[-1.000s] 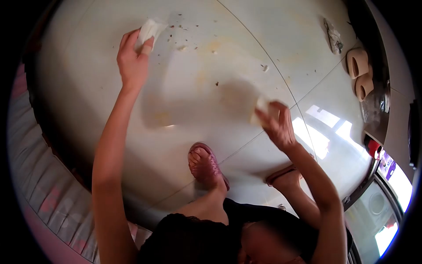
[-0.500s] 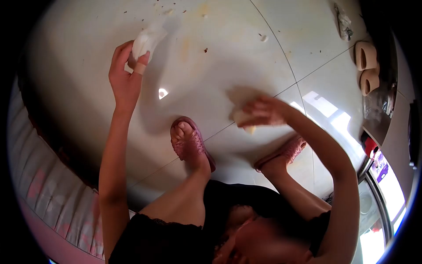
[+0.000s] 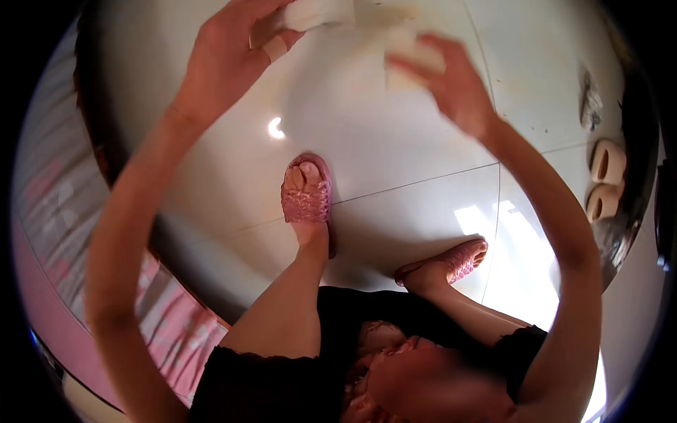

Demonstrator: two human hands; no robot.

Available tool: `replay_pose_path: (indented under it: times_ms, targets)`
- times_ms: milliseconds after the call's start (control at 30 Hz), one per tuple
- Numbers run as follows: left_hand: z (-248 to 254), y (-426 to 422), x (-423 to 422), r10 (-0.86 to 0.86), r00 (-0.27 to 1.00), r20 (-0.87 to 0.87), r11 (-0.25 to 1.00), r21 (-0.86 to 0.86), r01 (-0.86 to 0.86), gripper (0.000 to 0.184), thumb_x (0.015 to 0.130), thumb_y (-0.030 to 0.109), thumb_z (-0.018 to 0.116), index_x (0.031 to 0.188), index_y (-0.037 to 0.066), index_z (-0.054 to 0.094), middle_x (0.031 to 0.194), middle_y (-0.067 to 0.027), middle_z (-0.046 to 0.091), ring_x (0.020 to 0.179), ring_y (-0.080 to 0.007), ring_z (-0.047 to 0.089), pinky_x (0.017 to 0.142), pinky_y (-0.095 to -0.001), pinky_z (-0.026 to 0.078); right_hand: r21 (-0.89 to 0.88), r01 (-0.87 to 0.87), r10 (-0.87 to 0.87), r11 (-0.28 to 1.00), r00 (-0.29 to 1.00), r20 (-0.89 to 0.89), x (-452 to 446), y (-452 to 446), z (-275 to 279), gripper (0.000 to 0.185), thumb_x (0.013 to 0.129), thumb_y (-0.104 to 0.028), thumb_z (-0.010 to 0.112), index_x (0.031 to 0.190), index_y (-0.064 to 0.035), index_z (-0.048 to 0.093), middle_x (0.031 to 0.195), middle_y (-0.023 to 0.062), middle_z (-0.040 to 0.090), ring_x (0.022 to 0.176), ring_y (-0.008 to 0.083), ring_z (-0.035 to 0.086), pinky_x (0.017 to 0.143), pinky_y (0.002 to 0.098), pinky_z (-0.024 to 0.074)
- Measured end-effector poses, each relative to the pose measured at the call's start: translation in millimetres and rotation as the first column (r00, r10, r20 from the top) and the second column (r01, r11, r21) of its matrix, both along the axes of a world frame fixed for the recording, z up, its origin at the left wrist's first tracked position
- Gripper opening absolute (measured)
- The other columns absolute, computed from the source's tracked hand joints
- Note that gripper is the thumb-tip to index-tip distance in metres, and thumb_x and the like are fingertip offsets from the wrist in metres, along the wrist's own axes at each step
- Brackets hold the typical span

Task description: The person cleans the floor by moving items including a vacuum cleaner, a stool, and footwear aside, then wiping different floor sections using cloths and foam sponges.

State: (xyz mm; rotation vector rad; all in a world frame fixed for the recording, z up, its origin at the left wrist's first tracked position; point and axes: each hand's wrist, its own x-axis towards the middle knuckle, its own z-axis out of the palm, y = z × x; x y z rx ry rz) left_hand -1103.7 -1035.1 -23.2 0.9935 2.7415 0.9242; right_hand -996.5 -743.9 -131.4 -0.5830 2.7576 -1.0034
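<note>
Visibly, left hand [image 3: 227, 53] holds one wad [image 3: 314, 13], right hand [image 3: 460, 84] one pale piece [image 3: 429, 59].

The top edge crops the white wad [image 3: 323, 11]; the pale piece [image 3: 405, 80], possibly cloth, is blurred.

both arms [image 3: 130, 225] reach forward, left hand [image 3: 233, 56] curled gripping, right hand [image 3: 455, 88] blurred.

Pale, glossy tiled floor [image 3: 395, 155] fills most of my feed, thin dark seams [image 3: 416, 184] meeting right of centre. I log a broad white patch of light [image 3: 525, 247] at lower right and a small curved glint [image 3: 276, 127] left of centre. Along the left, pink-and-grey patterned fabric [image 3: 53, 183] beside a dark border; lower right edge, a pale panel [image 3: 638, 282].
</note>
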Motion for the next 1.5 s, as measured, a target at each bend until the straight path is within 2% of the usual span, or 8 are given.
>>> replay_pose_path:
  times_ms: [133, 200, 300, 400, 600, 867, 1167, 1500]
  targets:
    - [38, -3, 4, -0.02, 0.984, 0.18, 0.994, -0.105, 0.04, 0.026, 0.084, 0.006, 0.071, 0.109, 0.0, 0.066, 0.098, -0.0128, 0.064, 0.088, -0.0252, 0.062, 0.078, -0.0331, 0.05, -0.384, -0.484, 0.597, 0.786, 0.433, 0.676, 72, -52, 20, 0.034, 0.092, -0.019, 0.059, 0.126, -0.0164, 0.063, 0.138, 0.0102, 0.052, 0.123, 0.033, 0.051, 0.101, 0.0418, 0.0458]
    - [50, 11, 12, 0.078, 0.954, 0.289, 0.984, -0.176, -0.027, 0.026, 0.084, 0.005, 0.072, 0.109, 0.0, 0.066, 0.095, -0.012, 0.063, 0.085, -0.0226, 0.06, 0.077, -0.0321, 0.049, -0.076, -0.803, 0.723, 0.591, 0.569, -0.393, 163, -55, -36, 0.032, 0.093, -0.024, 0.06, 0.123, -0.0166, 0.063, 0.136, 0.0087, 0.053, 0.12, 0.0295, 0.053, 0.098, 0.0425, 0.0467]
    - [9, 7, 7, 0.001, 0.937, 0.35, 1.0, 0.009, -0.005, 0.026, 0.085, 0.007, 0.072, 0.11, 0.0, 0.066, 0.087, -0.0074, 0.059, 0.079, -0.0168, 0.055, 0.073, -0.0307, 0.048, -0.028, -0.858, 0.74, 0.513, 0.458, -0.492, 172, -77, -71, 0.032, 0.092, -0.028, 0.06, 0.123, -0.0195, 0.062, 0.137, 0.0067, 0.053, 0.122, 0.027, 0.053, 0.097, 0.0424, 0.0471]
    - [-4, 17, 2, 0.059, 0.918, 0.392, 0.998, -0.01, -0.059, 0.026, 0.087, 0.008, 0.072, 0.111, 0.0, 0.066, 0.087, -0.0055, 0.06, 0.079, -0.0143, 0.055, 0.073, -0.0298, 0.048, -0.486, -0.434, 0.462, 0.759, 0.884, -0.067, 70, -63, -85, 0.036, 0.091, -0.022, 0.059, 0.125, -0.031, 0.065, 0.135, 0.005, 0.055, 0.124, 0.0271, 0.051, 0.105, 0.0394, 0.0412]
    - [-1, 20, -45, 0.357, 0.83, 0.428, 0.93, -0.079, -0.359, 0.031, 0.087, 0.011, 0.074, 0.115, 0.001, 0.067, 0.096, -0.0036, 0.065, 0.083, -0.0117, 0.058, 0.076, -0.0274, 0.049, 0.036, -0.047, 0.055, 0.998, 0.958, -0.282, -28, -52, -26, 0.065, 0.075, 0.005, 0.058, 0.129, -0.0304, 0.065, 0.14, 0.0135, 0.051, 0.124, 0.0346, 0.05, 0.102, 0.0456, 0.0374]
    - [-25, -7, -17, 0.422, 0.722, 0.548, 0.798, 0.154, -0.583, 0.033, 0.085, 0.015, 0.075, 0.112, -0.003, 0.067, 0.083, -0.0003, 0.062, 0.073, -0.0111, 0.055, 0.071, -0.0259, 0.047, 0.099, -0.428, 0.438, 0.898, 0.852, -0.286, -49, -75, -61, 0.06, 0.08, -0.004, 0.058, 0.131, -0.0354, 0.063, 0.145, 0.0091, 0.05, 0.131, 0.0301, 0.048, 0.108, 0.046, 0.0335]
    - [-57, -24, 34, -0.115, 0.974, -0.194, 0.985, 0.107, 0.137, 0.038, 0.083, 0.008, 0.068, 0.121, 0.006, 0.066, 0.098, -0.0067, 0.066, 0.093, -0.0254, 0.062, 0.081, -0.0322, 0.05, -0.132, 0.285, -0.313, 0.949, 0.895, -0.317, -65, -46, 3, 0.05, 0.087, -0.004, 0.067, 0.133, -0.0234, 0.062, 0.139, 0.013, 0.049, 0.123, 0.0316, 0.049, 0.097, 0.0417, 0.0441]
    - [-172, 92, 186, -0.946, 0.27, -0.178, 0.209, 0.302, 0.93, 0.025, 0.085, 0.011, 0.059, 0.108, 0.004, 0.066, 0.11, -0.0026, 0.062, 0.103, -0.0177, 0.06, 0.09, -0.0291, 0.05, -0.083, 0.928, -0.913, -0.362, -0.371, -0.17, 195, 9, -17, 0.048, 0.1, -0.028, 0.057, 0.146, -0.0138, 0.049, 0.137, 0.0136, 0.041, 0.115, 0.0275, 0.057, 0.09, 0.0353, 0.0561]
